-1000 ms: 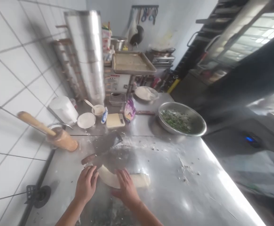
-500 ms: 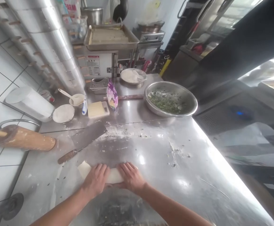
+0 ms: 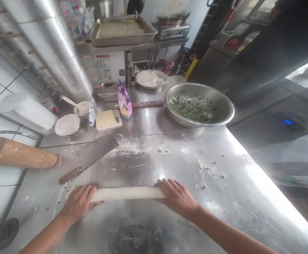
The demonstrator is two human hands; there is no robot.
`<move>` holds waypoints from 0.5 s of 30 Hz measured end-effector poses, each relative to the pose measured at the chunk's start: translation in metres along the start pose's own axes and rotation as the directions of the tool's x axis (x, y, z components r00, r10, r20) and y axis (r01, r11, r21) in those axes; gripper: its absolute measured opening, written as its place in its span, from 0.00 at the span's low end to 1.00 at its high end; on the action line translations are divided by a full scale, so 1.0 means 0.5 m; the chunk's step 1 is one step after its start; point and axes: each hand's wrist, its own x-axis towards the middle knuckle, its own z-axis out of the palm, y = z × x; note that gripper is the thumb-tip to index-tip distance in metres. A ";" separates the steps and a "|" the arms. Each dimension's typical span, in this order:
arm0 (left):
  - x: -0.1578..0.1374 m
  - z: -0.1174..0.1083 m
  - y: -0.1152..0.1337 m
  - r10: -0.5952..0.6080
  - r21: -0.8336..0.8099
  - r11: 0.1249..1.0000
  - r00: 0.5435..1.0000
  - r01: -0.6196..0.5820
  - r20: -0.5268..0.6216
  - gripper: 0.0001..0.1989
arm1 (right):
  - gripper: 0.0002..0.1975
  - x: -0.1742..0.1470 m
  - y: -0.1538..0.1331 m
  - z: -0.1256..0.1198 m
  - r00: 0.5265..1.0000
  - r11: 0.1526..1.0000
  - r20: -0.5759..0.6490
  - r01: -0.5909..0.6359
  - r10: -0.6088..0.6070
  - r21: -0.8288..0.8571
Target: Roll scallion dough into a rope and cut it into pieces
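Observation:
A long, pale dough roll point(image 3: 127, 193) lies crosswise on the steel worktop point(image 3: 217, 218). My left hand point(image 3: 80, 201) is closed round its left part, fingers over the top and thumb on the near side; a short dough end shows beyond it. At the other end, my right hand point(image 3: 178, 197) grips the roll with its fingers curled over it, hiding that tip. Past my left hand lies a broad-bladed knife point(image 3: 98, 151) with a wooden handle.
A thick wooden rolling pin point(image 3: 24, 153) lies at the left by the tiled wall. Farther back stand a steel bowl point(image 3: 229, 109) of chopped greens, a purple packet point(image 3: 124, 102), a scale point(image 3: 118, 120) and a flour dish point(image 3: 67, 124). Flour and green bits dot the worktop.
My hands have moved apart, left and right. The dough between them is now longer and thinner. The camera view has shifted slightly.

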 end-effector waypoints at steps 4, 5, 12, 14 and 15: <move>-0.029 0.011 -0.046 -0.040 0.032 0.999 0.998 0.042 -0.049 0.24 | 0.24 -0.008 0.011 0.002 0.999 0.999 0.009 -0.033 0.033 0.026; -0.036 0.015 -0.056 -0.032 0.029 0.999 0.998 0.034 -0.054 0.22 | 0.24 -0.010 0.012 0.004 0.999 0.999 0.013 -0.036 0.036 0.025; -0.105 0.038 -0.121 -0.045 0.040 0.998 0.996 0.049 -0.076 0.26 | 0.22 -0.018 0.027 0.011 1.000 1.000 0.002 -0.026 0.026 0.002; -0.122 0.040 -0.134 -0.018 0.030 0.999 0.998 0.020 -0.056 0.21 | 0.21 -0.026 0.039 0.006 0.999 0.999 0.009 -0.037 0.037 -0.002; -0.128 0.041 -0.138 -0.009 0.027 1.000 0.999 0.010 -0.045 0.21 | 0.21 -0.031 0.045 0.004 0.999 0.999 0.013 -0.049 0.049 -0.005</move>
